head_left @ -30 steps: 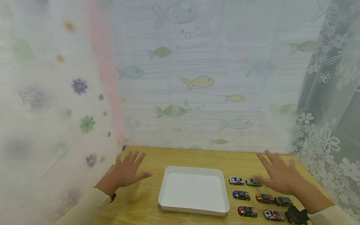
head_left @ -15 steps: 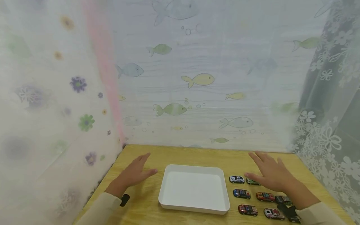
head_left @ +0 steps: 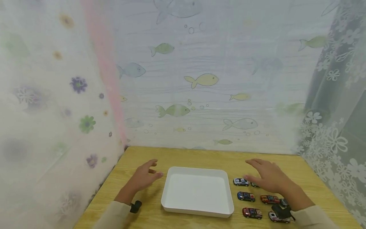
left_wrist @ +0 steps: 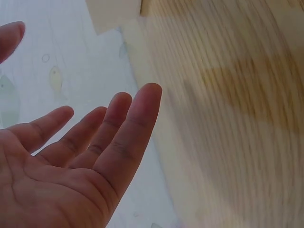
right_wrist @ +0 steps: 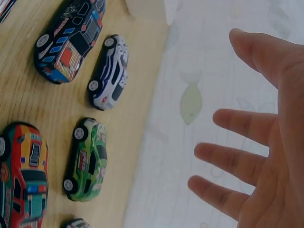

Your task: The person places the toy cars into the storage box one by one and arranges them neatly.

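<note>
While the right hand point(head_left: 267, 178) hovered over the green car point(right_wrist: 86, 159), its fingers point(right_wrist: 227, 158) were spread, holding nothing. Beside the white tray point(head_left: 197, 212), the left hand point(head_left: 144, 176) hung open too.

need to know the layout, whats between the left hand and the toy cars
In the head view, the white tray lies between the left hand and the toy cars; it looks empty, with bare wooden table around it.

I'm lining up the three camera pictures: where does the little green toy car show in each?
Head: green toy car, far row right of the white tray, mostly hidden under the right hand.
Left wrist: not in it.
Right wrist: lower left, on the wood.
Shared landmark: white toy car beside it.
</note>
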A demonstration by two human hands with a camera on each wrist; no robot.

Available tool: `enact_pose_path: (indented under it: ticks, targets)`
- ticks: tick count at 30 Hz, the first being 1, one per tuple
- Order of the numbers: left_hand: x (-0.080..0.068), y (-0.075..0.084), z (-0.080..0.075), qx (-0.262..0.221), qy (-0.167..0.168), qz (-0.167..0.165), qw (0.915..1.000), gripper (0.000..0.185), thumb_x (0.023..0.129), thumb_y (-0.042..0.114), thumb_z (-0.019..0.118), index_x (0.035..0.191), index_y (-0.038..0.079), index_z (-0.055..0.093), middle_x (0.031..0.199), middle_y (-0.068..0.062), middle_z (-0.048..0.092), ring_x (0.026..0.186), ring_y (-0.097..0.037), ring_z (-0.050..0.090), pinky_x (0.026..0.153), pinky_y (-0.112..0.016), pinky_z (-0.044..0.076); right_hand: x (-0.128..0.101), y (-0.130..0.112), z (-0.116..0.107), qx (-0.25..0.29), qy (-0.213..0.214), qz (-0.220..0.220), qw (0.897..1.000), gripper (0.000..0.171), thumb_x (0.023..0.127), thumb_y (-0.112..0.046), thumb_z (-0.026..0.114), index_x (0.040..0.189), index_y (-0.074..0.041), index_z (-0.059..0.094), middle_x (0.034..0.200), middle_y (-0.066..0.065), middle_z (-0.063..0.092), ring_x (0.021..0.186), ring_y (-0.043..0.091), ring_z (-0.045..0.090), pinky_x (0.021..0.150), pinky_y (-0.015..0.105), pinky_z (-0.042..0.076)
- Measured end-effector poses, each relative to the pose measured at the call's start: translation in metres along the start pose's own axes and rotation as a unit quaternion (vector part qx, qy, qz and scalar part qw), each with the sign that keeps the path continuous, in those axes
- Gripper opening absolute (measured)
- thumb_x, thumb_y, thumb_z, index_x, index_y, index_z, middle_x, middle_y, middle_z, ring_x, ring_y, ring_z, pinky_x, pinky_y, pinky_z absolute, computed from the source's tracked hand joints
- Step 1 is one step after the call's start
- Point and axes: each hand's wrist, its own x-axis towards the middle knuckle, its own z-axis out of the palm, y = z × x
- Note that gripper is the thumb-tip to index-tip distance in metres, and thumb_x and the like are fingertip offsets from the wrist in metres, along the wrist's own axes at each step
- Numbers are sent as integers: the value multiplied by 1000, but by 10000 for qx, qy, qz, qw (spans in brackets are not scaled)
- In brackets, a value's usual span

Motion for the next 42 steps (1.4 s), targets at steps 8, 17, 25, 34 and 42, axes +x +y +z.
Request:
enact_pose_path:
  ticks: [8, 17, 25, 34, 42]
  targets:
    - [3, -7, 13, -862, -195, -337, 9955, 69, 93, 32, 79, 153, 15, 48, 151, -15, 53, 126, -33, 62, 76, -40, 65, 5, 3, 12, 534, 29, -134, 9985, 61, 97, -53, 67, 141, -10, 63, 140, 18, 64, 128, 47, 57, 100, 71, 46]
    - [0, -8, 20, -1789, -597, -323, 9815, 75, 91, 28, 81, 153, 4, 46, 152, -23, 49, 133, -42, 55, 82, -46, 65, 7, 5, 27, 1236, -73, 92, 9923, 51, 94, -35, 77, 135, -7, 67, 135, 17, 68, 123, 45, 61, 98, 65, 52]
    - [2, -9, 27, -1958, -779, -294, 9771, 75, 89, 25, 83, 151, 1, 47, 150, -23, 52, 133, -42, 56, 84, -44, 65, 7, 5, 43, 1502, -107, 159, 9885, 48, 90, -25, 81, 131, -5, 69, 133, 18, 69, 122, 46, 63, 96, 62, 55]
    - [4, -5, 31, -1979, -1009, -370, 9743, 63, 91, 13, 80, 146, 0, 53, 144, -23, 58, 131, -40, 58, 88, -43, 64, 9, 3, 50, 1441, -404, 685, 9864, 46, 89, -21, 82, 131, -6, 70, 133, 20, 68, 125, 50, 59, 98, 67, 52]
    - [3, -10, 30, -2024, -1146, -452, 9715, 62, 92, 14, 78, 147, 3, 53, 145, -21, 58, 130, -37, 60, 89, -44, 63, 10, 0, 60, 1345, -326, 790, 9872, 40, 89, -19, 82, 127, -9, 73, 129, 18, 71, 121, 49, 62, 97, 69, 51]
